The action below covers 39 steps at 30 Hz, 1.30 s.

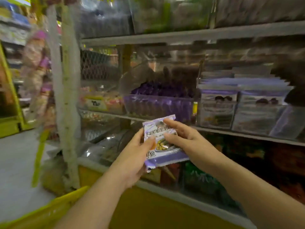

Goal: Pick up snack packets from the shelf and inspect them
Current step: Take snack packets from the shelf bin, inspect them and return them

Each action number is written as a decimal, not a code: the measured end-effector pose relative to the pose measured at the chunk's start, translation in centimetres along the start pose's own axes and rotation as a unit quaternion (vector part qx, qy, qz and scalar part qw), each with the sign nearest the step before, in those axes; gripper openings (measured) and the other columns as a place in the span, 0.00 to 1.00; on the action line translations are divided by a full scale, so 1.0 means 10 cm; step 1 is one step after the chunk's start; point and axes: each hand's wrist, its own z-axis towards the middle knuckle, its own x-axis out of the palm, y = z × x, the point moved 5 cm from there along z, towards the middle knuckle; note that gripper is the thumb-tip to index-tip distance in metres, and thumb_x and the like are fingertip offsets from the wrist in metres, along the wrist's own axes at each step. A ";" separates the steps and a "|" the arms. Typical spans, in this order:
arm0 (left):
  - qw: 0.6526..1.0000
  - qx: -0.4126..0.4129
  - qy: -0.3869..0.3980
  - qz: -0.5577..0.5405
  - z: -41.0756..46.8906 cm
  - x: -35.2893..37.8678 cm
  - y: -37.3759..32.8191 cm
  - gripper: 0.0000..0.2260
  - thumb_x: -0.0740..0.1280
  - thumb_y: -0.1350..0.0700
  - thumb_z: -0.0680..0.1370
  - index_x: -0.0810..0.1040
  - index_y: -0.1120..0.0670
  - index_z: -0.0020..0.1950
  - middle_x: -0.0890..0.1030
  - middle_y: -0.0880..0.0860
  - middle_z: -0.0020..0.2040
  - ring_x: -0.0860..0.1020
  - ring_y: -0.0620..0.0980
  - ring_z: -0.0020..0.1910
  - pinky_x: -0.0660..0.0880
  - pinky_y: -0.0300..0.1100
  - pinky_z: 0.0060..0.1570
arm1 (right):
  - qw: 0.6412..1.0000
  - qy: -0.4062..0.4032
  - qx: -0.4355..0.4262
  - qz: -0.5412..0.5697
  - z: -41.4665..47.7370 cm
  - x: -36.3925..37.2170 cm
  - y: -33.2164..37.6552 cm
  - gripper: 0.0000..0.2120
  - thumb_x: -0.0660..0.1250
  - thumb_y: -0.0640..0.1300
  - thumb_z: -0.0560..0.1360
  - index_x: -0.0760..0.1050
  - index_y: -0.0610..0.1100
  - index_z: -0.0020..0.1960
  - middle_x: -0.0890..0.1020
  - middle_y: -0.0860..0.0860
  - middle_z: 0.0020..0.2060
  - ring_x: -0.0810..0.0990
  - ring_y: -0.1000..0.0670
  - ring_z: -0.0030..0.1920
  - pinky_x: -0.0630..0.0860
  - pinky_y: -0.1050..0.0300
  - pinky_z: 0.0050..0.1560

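A shop aisle with grey metal shelving fills the view, much of it smeared by motion blur. The middle shelf (247, 135) is the landmark here. Just in front of its edge and slightly below it, the snack packet (162, 142) is held in the air, tilted, with its printed face towards the camera.

The left hand (133, 156) grips the packet's left edge, thumb laid across the front and fingers curled behind. The right hand (186, 138) pinches the right side, forefinger reaching to the top corner and thumb pressed on the front near the middle. Both grips are narrow, closed onto the wrapper.

The packet is white with purple bands at top and bottom. A row of dark blue Chinese characters runs across it, too blurred to read with certainty, above a picture of yellow food pieces.

On the middle shelf stands a clear bin (158, 104) of purple packets, with stacked purple-and-white packets (217, 103) beside it. Below the shelf runs a yellow base (148, 204).
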 end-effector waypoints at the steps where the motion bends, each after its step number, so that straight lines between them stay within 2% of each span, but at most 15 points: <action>1: 1.000 -0.028 -0.006 -0.001 -0.04 -0.11 0.08 0.13 0.61 0.53 0.81 0.73 0.43 0.65 0.85 0.49 0.54 0.84 0.50 0.49 0.80 0.44 0.39 | 0.999 0.016 0.024 0.030 0.02 0.11 -0.10 0.24 0.70 0.51 0.74 0.71 0.56 0.68 0.80 0.52 0.60 0.82 0.53 0.56 0.79 0.56 0.55; 3: 0.997 -0.072 -0.032 0.006 -0.11 -0.31 0.19 0.10 0.62 0.51 0.81 0.76 0.44 0.61 0.86 0.48 0.49 0.84 0.47 0.40 0.76 0.39 0.30 | 0.996 0.026 0.064 0.057 0.06 0.28 -0.26 0.19 0.70 0.45 0.75 0.75 0.53 0.65 0.77 0.35 0.61 0.75 0.32 0.60 0.72 0.32 0.61; 4: 0.995 -0.086 -0.048 0.020 -0.13 -0.39 0.23 0.08 0.62 0.51 0.81 0.77 0.44 0.59 0.86 0.47 0.46 0.83 0.45 0.35 0.72 0.37 0.27 | 0.994 0.026 0.084 0.062 0.08 0.34 -0.33 0.16 0.70 0.43 0.75 0.77 0.52 0.62 0.75 0.32 0.61 0.73 0.29 0.61 0.69 0.28 0.61; 6: 0.991 -0.111 -0.059 0.034 -0.15 -0.50 0.29 0.07 0.61 0.50 0.81 0.79 0.46 0.54 0.85 0.46 0.39 0.80 0.44 0.30 0.69 0.36 0.27 | 0.987 0.022 0.122 0.101 0.14 0.45 -0.46 0.12 0.69 0.40 0.75 0.78 0.49 0.58 0.81 0.35 0.55 0.80 0.34 0.55 0.76 0.37 0.59; 8: 0.989 -0.133 -0.056 0.027 -0.16 -0.55 0.32 0.08 0.62 0.49 0.81 0.80 0.48 0.52 0.85 0.48 0.37 0.80 0.44 0.28 0.69 0.36 0.27 | 0.975 0.016 0.155 0.156 0.17 0.52 -0.57 0.10 0.67 0.37 0.76 0.79 0.45 0.56 0.85 0.43 0.47 0.85 0.46 0.43 0.81 0.54 0.43; 10: 0.987 -0.140 -0.061 0.049 -0.16 -0.61 0.33 0.08 0.61 0.48 0.81 0.79 0.47 0.54 0.85 0.48 0.38 0.80 0.44 0.29 0.73 0.36 0.28 | 0.968 -0.007 0.182 0.173 0.18 0.53 -0.67 0.09 0.67 0.37 0.76 0.79 0.43 0.55 0.86 0.46 0.43 0.84 0.51 0.36 0.79 0.60 0.32; 13: 0.973 -0.071 -0.097 0.195 -0.16 -0.81 0.26 0.09 0.65 0.42 0.77 0.77 0.38 0.57 0.85 0.41 0.47 0.82 0.38 0.41 0.78 0.39 0.40 | 0.961 -0.047 0.199 0.185 0.18 0.48 -0.77 0.08 0.67 0.39 0.76 0.78 0.43 0.56 0.86 0.50 0.37 0.83 0.56 0.32 0.75 0.65 0.27; 16: 0.931 0.061 -0.051 0.357 -0.20 -0.81 0.09 0.13 0.71 0.37 0.67 0.79 0.33 0.50 0.81 0.36 0.51 0.79 0.35 0.50 0.74 0.37 0.50 | 0.954 -0.074 0.211 0.199 0.16 0.44 -0.82 0.09 0.67 0.39 0.77 0.78 0.42 0.56 0.83 0.50 0.35 0.81 0.59 0.28 0.72 0.67 0.24; 19: 0.888 0.145 -0.018 0.437 -0.24 -0.71 0.04 0.12 0.73 0.41 0.66 0.81 0.37 0.48 0.78 0.38 0.52 0.79 0.41 0.50 0.75 0.34 0.48 | 0.955 -0.078 0.210 0.195 0.16 0.46 -0.85 0.09 0.68 0.39 0.76 0.78 0.43 0.55 0.83 0.51 0.35 0.80 0.60 0.28 0.73 0.66 0.25; 22: 0.856 0.211 -0.048 0.469 -0.28 -0.66 -0.01 0.07 0.76 0.55 0.71 0.82 0.42 0.40 0.80 0.43 0.44 0.79 0.44 0.42 0.73 0.31 0.41 | 0.957 -0.071 0.203 0.197 0.17 0.48 -0.85 0.08 0.68 0.40 0.76 0.78 0.45 0.54 0.85 0.53 0.32 0.82 0.58 0.31 0.75 0.65 0.27; 27: 0.810 0.272 -0.090 0.512 -0.36 -0.62 -0.12 0.09 0.72 0.56 0.75 0.79 0.42 0.38 0.80 0.44 0.40 0.79 0.47 0.38 0.74 0.41 0.38 | 0.958 -0.064 0.199 0.195 0.17 0.51 -0.85 0.07 0.68 0.43 0.76 0.77 0.47 0.54 0.86 0.51 0.37 0.83 0.53 0.39 0.76 0.57 0.41; 30: 0.816 0.265 -0.118 0.500 -0.38 -0.63 -0.12 0.07 0.70 0.55 0.76 0.80 0.44 0.39 0.80 0.44 0.40 0.78 0.47 0.39 0.73 0.40 0.38 | 0.959 -0.058 0.191 0.200 0.16 0.52 -0.83 0.09 0.69 0.43 0.76 0.77 0.46 0.56 0.86 0.49 0.39 0.82 0.51 0.42 0.76 0.55 0.46; 33: 0.829 0.253 -0.154 0.474 -0.42 -0.64 -0.13 0.09 0.70 0.55 0.76 0.79 0.42 0.39 0.80 0.44 0.39 0.78 0.43 0.40 0.72 0.33 0.38 | 0.962 -0.040 0.178 0.203 0.15 0.57 -0.78 0.11 0.68 0.45 0.76 0.76 0.46 0.58 0.87 0.48 0.45 0.83 0.51 0.42 0.77 0.57 0.44; 36: 0.834 0.244 -0.191 0.456 -0.49 -0.68 -0.18 0.09 0.69 0.53 0.77 0.76 0.41 0.38 0.80 0.41 0.35 0.77 0.37 0.37 0.69 0.27 0.36 | 0.968 -0.001 0.147 0.205 0.13 0.65 -0.69 0.18 0.68 0.54 0.74 0.76 0.47 0.61 0.84 0.47 0.53 0.84 0.48 0.48 0.81 0.57 0.44; 39: 0.841 0.238 -0.211 0.437 -0.57 -0.75 -0.23 0.08 0.68 0.52 0.77 0.77 0.43 0.38 0.78 0.37 0.34 0.75 0.36 0.33 0.67 0.27 0.34 | 0.982 0.010 0.114 0.147 0.10 0.72 -0.58 0.31 0.68 0.68 0.63 0.73 0.57 0.64 0.76 0.49 0.66 0.84 0.52 0.49 0.82 0.57 0.43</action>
